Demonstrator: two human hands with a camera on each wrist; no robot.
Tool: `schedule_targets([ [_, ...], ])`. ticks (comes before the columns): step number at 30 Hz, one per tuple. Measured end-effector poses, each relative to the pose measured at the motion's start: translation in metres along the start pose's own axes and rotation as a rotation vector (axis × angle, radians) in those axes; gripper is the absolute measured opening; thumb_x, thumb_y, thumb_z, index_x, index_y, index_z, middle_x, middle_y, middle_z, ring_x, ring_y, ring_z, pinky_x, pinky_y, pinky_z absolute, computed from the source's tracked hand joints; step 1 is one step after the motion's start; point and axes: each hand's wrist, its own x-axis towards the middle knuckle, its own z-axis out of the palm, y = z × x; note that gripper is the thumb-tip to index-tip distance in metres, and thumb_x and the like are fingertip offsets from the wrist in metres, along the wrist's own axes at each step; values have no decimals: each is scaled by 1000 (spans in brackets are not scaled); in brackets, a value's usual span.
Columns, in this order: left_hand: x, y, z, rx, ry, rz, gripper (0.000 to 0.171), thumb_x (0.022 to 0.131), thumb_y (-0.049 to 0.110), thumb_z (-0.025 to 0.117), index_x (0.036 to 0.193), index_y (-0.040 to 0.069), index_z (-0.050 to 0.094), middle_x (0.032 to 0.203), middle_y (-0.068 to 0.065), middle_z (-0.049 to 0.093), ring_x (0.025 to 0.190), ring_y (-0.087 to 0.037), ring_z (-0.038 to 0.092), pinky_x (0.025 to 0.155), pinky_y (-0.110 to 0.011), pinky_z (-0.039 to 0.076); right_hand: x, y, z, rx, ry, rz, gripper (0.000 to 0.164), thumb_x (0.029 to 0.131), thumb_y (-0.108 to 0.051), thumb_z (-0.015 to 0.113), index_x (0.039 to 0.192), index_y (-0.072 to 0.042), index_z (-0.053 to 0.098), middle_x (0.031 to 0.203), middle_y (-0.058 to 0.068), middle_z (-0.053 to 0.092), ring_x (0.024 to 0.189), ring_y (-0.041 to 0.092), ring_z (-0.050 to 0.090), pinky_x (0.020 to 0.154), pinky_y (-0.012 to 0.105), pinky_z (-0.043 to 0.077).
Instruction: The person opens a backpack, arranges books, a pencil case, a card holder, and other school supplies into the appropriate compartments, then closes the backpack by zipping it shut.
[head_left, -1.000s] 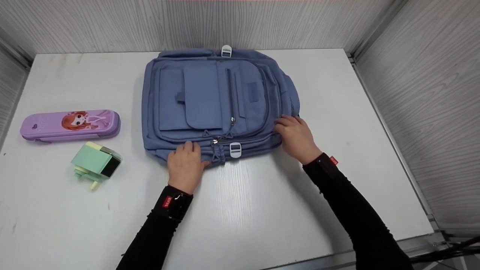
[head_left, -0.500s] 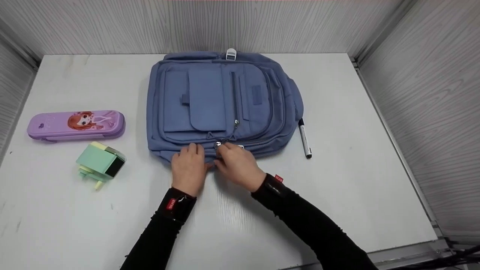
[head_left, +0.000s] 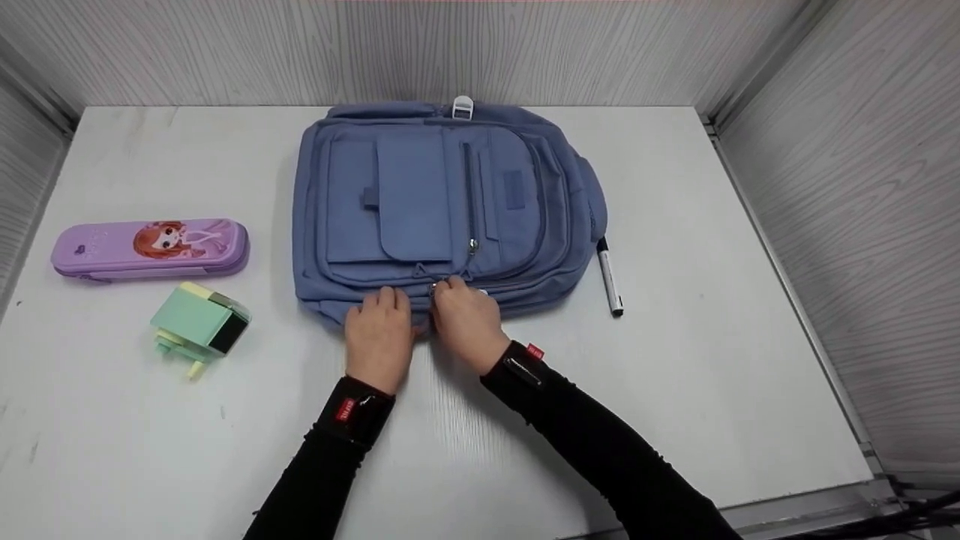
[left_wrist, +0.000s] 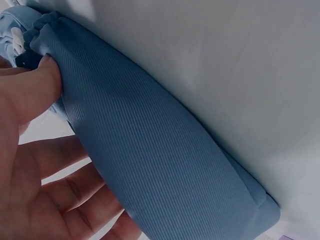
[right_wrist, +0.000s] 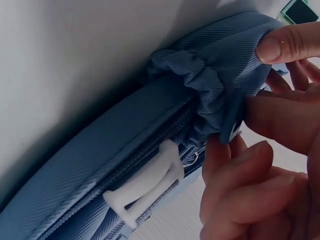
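Note:
A blue backpack (head_left: 412,195) lies flat with its front panel up and its top end to the right. My left hand (head_left: 379,337) grips its near side, thumb against the ribbed side pocket (left_wrist: 130,120) and fingers over the upper edge. Just right of it, my right hand (head_left: 469,322) pinches a dark blue zipper pull (right_wrist: 233,117) between thumb and fingers. The right wrist view has the pocket's gathered elastic rim (right_wrist: 192,75) next to that pull, and a white buckle (right_wrist: 147,185) below it. The zipper slider is mostly hidden by the fingers.
A purple pencil case (head_left: 150,250) with a doll print lies left of the backpack. Nearer stands a mint-green pencil sharpener-like device (head_left: 191,322) with a black face. A black-and-white marker (head_left: 610,277) lies by the backpack's right end. Panel walls (head_left: 405,52) enclose the white table.
My right hand has moved left from the backpack's right end to the zipper pull and taken hold of it. The marker has come into sight where that hand was. My left hand keeps its grip.

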Motion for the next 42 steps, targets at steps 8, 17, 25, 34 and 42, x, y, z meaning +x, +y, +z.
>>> schedule_targets([
  [8,-1,-1,1,17,-7,4,63,70,39,85,113,-3,66,95,-14,64,83,-30,64,65,-42,50,-3,15,-2,63,42,-34,14,95,-14,60,93,-2,65,93,11,69,75,29,71,65,43,59],
  [17,1,0,2,12,-3,16,61,68,43,84,108,0,69,92,-12,65,78,-28,65,60,-41,52,-9,39,-9,11,35,-45,10,90,-11,62,85,-1,63,82,12,70,70,29,70,58,44,58],
  [25,4,2,3,4,-29,21,57,68,44,83,105,2,71,91,-12,64,78,-29,65,60,-41,52,-16,70,-12,59,55,-7,11,88,-11,60,81,-2,59,77,11,65,69,31,68,58,46,56],
  [34,3,-2,5,-6,-24,13,55,67,42,85,103,1,73,89,-12,65,78,-29,65,60,-41,52,-25,111,-20,125,84,75,8,87,-9,58,81,-3,59,79,13,65,67,33,65,58,50,53],
  [42,2,-4,5,4,19,37,55,65,42,86,97,0,73,84,-12,65,72,-29,64,57,-40,51,-32,144,-29,135,101,158,10,88,-8,55,79,-4,54,77,13,60,65,31,59,59,48,50],
])
